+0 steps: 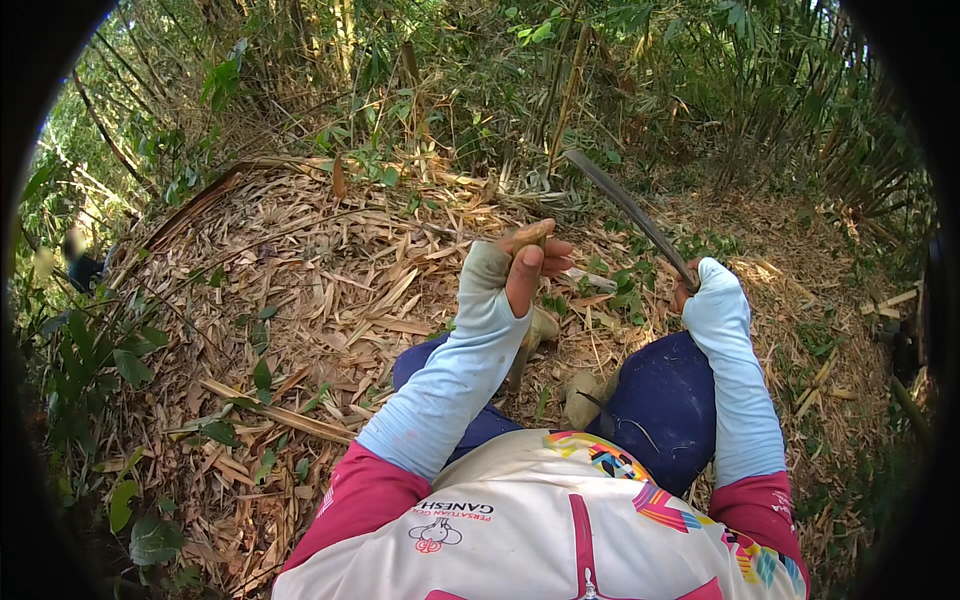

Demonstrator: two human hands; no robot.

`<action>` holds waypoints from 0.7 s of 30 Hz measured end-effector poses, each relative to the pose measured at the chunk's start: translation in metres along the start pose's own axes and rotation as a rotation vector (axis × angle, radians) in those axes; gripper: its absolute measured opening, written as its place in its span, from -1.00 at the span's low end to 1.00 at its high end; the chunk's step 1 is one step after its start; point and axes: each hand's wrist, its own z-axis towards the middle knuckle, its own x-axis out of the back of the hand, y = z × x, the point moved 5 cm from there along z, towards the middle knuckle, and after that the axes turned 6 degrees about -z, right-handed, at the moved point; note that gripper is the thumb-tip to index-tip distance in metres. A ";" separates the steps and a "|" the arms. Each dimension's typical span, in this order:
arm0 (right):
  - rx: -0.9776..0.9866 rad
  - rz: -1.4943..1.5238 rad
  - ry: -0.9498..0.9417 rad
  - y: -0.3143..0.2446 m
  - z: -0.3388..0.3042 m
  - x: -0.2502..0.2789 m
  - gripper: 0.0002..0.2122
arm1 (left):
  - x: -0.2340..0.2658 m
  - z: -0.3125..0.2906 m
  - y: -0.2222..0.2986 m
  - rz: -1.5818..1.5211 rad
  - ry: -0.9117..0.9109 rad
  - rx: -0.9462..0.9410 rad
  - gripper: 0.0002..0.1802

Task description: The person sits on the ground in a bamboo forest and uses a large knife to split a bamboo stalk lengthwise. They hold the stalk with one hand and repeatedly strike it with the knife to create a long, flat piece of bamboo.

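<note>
My right hand is closed around the handle end of a machete, beside my right knee. The long, dark, slightly curved machete blade slants up and to the left from the fist, clear of the ground. In front of my body, my left hand is raised with the thumb and fingers bent round a short tan-brown piece that looks like wood or bamboo. Its exact kind cannot be made out. Light blue sleeves cover both forearms up to the fingers. The blade tip and the left hand are apart.
Dry leaves cover the sloping ground. A split bamboo strip lies to the left of my legs. Bamboo stems and green thicket stand ahead. Leafy plants grow at the near left. A person in dark clothing is at the far left.
</note>
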 end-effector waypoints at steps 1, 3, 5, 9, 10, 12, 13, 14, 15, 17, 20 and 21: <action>-0.002 -0.008 -0.005 0.002 0.000 -0.001 -0.74 | 0.003 0.006 0.003 -0.018 0.011 0.029 -0.33; -0.002 0.003 -0.019 0.001 0.000 -0.003 -0.73 | 0.007 0.018 0.012 -0.056 0.030 0.083 -0.35; -0.017 -0.005 -0.041 -0.001 -0.001 0.001 -0.73 | 0.009 0.026 0.017 -0.054 0.027 0.093 -0.40; -0.004 -0.006 -0.038 0.003 -0.001 -0.001 -0.75 | 0.007 0.031 0.022 -0.063 0.011 0.116 -0.46; -0.018 -0.011 -0.058 0.002 -0.002 0.002 -0.75 | 0.007 0.032 0.021 -0.064 0.006 0.128 -0.46; -0.029 -0.048 -0.068 -0.002 -0.003 0.005 -0.76 | 0.008 0.030 0.019 -0.069 0.001 0.147 -0.48; -0.035 -0.066 -0.072 -0.003 -0.004 0.006 -0.77 | 0.008 0.029 0.017 -0.073 -0.001 0.153 -0.49; -0.027 -0.056 -0.066 -0.004 -0.004 0.006 -0.77 | 0.008 0.029 0.014 -0.078 -0.006 0.161 -0.50; -0.020 -0.047 -0.060 -0.004 -0.005 0.006 -0.77 | 0.008 0.029 0.013 -0.091 -0.003 0.167 -0.50; -0.006 -0.021 -0.054 -0.004 -0.005 0.004 -0.77 | 0.008 0.028 0.011 -0.117 0.002 0.179 -0.50; 0.016 0.011 -0.059 0.000 -0.005 0.000 -0.75 | 0.010 0.028 0.010 -0.173 -0.002 0.196 -0.46; 0.024 0.011 -0.063 0.001 -0.005 0.000 -0.75 | 0.010 0.028 0.010 -0.182 -0.002 0.196 -0.43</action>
